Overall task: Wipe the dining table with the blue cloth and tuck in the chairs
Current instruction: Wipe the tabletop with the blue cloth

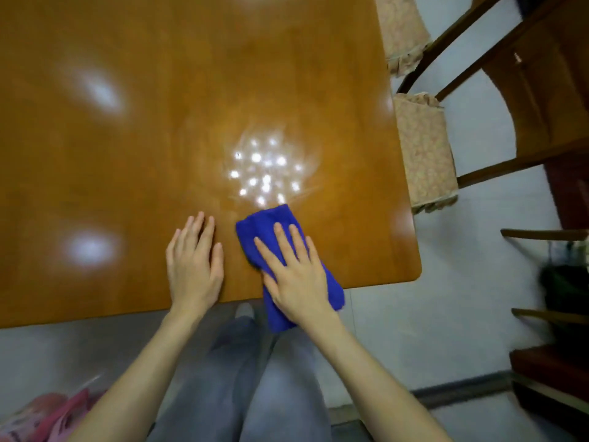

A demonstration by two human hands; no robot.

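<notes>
A glossy wooden dining table (127,154) fills most of the view. The folded blue cloth (264,224) lies on it near the front right corner, its near end hanging over the front edge. My right hand (294,272) presses flat on the cloth with straight, spread fingers. My left hand (192,263) rests flat on the bare table just left of the cloth, fingers straight. Two chairs with patterned seat covers stand along the table's right edge: a nearer chair (425,154) and a farther chair (403,33), both seats partly under the table.
Dark wooden furniture (541,90) stands to the right beyond the chairs. A dark shelf or rack (554,314) is at the right edge. Pink bags (47,416) lie on the floor at bottom left. Light tiled floor (446,314) lies right of the table. Lamp reflections glare on the tabletop.
</notes>
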